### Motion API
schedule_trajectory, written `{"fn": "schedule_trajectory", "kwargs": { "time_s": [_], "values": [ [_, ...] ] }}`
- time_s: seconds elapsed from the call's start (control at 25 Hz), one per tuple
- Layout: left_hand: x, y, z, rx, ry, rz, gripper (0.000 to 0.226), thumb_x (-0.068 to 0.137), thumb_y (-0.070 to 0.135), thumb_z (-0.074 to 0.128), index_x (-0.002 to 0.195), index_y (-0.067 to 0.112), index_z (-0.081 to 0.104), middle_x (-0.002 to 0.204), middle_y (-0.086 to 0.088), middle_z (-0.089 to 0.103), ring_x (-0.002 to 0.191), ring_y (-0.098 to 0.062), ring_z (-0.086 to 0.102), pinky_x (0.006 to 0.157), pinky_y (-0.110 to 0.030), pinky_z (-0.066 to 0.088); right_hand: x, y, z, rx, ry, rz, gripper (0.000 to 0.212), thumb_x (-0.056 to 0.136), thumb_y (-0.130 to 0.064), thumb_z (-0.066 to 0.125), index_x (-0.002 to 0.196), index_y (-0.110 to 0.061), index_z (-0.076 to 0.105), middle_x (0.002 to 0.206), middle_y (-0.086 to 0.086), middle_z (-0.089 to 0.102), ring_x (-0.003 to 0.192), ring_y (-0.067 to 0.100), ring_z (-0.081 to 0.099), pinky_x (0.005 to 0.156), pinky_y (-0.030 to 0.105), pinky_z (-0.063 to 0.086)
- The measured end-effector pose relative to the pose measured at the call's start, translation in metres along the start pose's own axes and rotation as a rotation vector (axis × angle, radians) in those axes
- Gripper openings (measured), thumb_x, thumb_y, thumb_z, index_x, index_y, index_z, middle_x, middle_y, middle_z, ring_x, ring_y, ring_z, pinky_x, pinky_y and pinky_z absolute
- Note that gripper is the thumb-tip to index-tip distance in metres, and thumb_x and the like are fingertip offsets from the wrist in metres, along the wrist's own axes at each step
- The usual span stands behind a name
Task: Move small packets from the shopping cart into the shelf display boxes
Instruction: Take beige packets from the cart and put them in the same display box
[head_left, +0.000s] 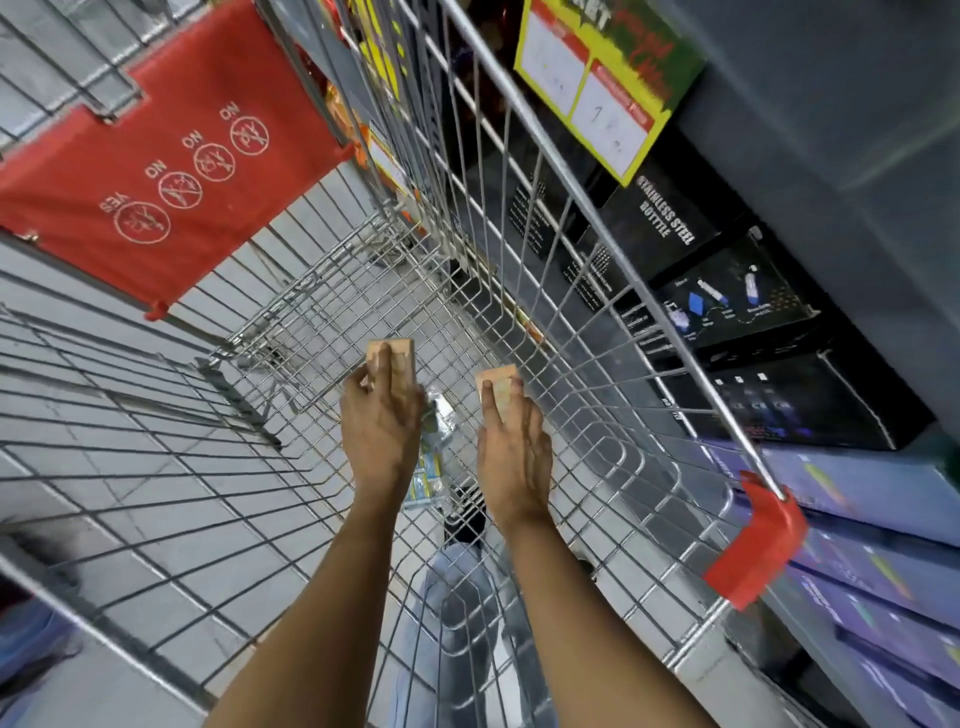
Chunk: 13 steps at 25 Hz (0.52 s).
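I look straight down into a wire shopping cart (571, 332). My left hand (382, 415) is deep inside it and grips a small tan packet (400, 358) whose top sticks out past the fingers. My right hand (511, 447) holds a second tan packet (498, 382) the same way, close to the cart's right wall. Between and below the hands, a few more small packets (434, 452) in clear and blue-yellow wrapping lie on the cart bottom, partly hidden by my left hand.
A red child-seat flap (171, 171) hangs at the cart's far left end. Dark shelves on the right hold black bottle boxes (670, 218) and purple boxes (872, 545), with a yellow price sign (602, 78) above. A red corner bumper (758, 540) caps the cart rim.
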<state>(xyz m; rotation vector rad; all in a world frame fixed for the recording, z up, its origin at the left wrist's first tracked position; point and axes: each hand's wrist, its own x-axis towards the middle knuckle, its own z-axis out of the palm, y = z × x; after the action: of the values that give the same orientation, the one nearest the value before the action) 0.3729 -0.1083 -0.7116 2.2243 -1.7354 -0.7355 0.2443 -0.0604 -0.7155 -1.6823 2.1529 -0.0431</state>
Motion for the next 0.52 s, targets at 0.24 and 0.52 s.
{"fn": "schedule_trajectory", "kwargs": {
  "time_s": [0.24, 0.52],
  "values": [
    [-0.010, 0.048, -0.064, -0.082, 0.123, 0.069, 0.063, 0.086, 0.042, 0.058, 0.140, 0.023, 0.032, 0.128, -0.020, 0.040, 0.112, -0.033, 0.041, 0.086, -0.046, 0.048, -0.004, -0.033, -0.079, 0.078, 0.138, -0.111, 0.065, 0.086, -0.019, 0.062, 0.142, -0.014, 0.029, 0.149, 0.022, 0.023, 0.122, 0.037, 0.038, 0.084, 0.041, 0.048],
    [-0.027, 0.118, -0.153, -0.215, 0.323, 0.223, 0.059, 0.084, 0.037, 0.063, 0.135, 0.021, 0.040, 0.118, -0.021, 0.044, 0.107, -0.035, 0.043, 0.089, -0.043, 0.043, -0.021, -0.063, -0.189, 0.047, 0.429, -0.225, 0.059, 0.083, -0.021, 0.065, 0.137, -0.017, 0.041, 0.140, 0.016, 0.041, 0.111, 0.031, 0.049, 0.073, 0.040, 0.052]
  ]
}}
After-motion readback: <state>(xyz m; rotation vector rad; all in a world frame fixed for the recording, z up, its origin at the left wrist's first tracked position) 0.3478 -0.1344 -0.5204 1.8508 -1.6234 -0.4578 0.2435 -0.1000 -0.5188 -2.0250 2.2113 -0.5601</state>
